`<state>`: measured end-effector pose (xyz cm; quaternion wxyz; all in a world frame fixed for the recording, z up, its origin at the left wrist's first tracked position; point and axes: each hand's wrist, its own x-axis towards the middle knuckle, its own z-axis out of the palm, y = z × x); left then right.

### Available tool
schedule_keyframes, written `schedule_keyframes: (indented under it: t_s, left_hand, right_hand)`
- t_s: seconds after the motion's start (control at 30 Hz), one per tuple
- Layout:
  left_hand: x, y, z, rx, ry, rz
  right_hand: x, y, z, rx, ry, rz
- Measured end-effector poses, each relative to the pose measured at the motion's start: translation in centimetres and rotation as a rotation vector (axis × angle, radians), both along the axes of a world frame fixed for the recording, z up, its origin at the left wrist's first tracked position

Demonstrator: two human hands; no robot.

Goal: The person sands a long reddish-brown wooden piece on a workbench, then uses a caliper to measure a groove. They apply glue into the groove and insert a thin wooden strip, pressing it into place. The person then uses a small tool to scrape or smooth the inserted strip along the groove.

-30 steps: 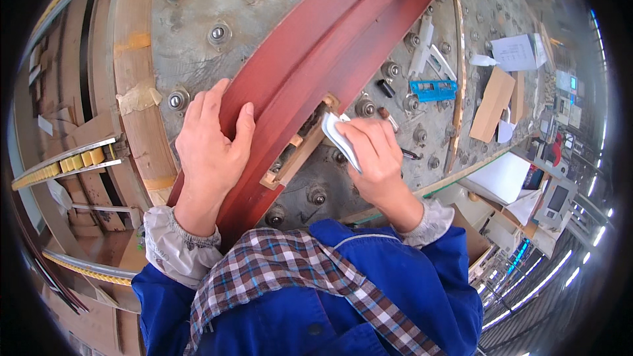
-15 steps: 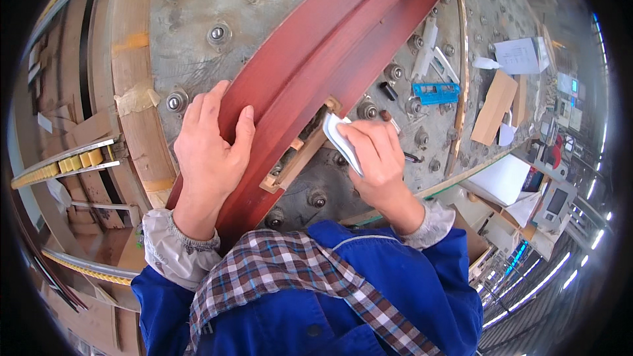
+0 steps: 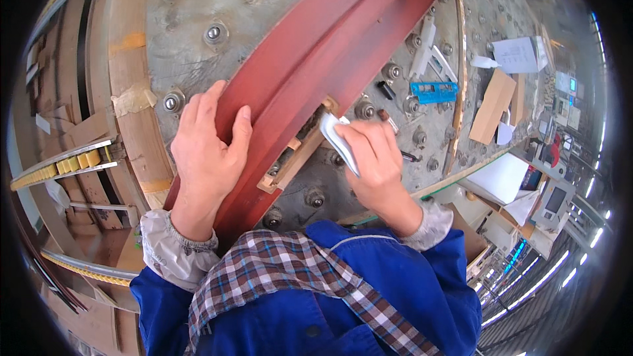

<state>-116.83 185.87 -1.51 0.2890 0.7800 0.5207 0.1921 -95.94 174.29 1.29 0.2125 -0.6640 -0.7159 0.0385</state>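
A long red moulded beam (image 3: 310,39) runs diagonally across the metal table. My left hand (image 3: 207,155) grips its left edge, thumb on the top face. My right hand (image 3: 376,165) pinches a folded white pad (image 3: 339,145) against a wooden block (image 3: 297,165) with a slot-like opening, at the beam's right edge; the pad hides part of this block. A blue slotted plate (image 3: 432,92), a dark cylinder (image 3: 386,89) and some small tools (image 3: 389,120) lie to the right.
The table (image 3: 184,13) is studded with ball rollers and bordered on the left by a taped wooden rail (image 3: 128,53). Cardboard pieces (image 3: 491,105) and paper sheets (image 3: 514,54) lie at the right. Racks with yellow rollers (image 3: 72,163) stand left. Equipment (image 3: 554,201) fills the far right.
The scene has shifted very slightly leftward in the picture. My right hand and the pad have moved a little along the block; my left hand keeps its hold on the beam.
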Motion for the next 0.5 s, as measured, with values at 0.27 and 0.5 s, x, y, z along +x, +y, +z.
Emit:
schedule_keyframes:
  t_s: [0.27, 0.5]
  left_hand:
    - [0.0, 0.3, 0.0, -0.034, -0.061, 0.010]
    - [0.0, 0.1, 0.1, -0.010, -0.038, 0.007]
  right_hand:
    - [-0.3, -0.5, -0.1, -0.008, 0.012, 0.009]
    - [-0.9, 0.4, 0.0, -0.023, 0.076, -0.032]
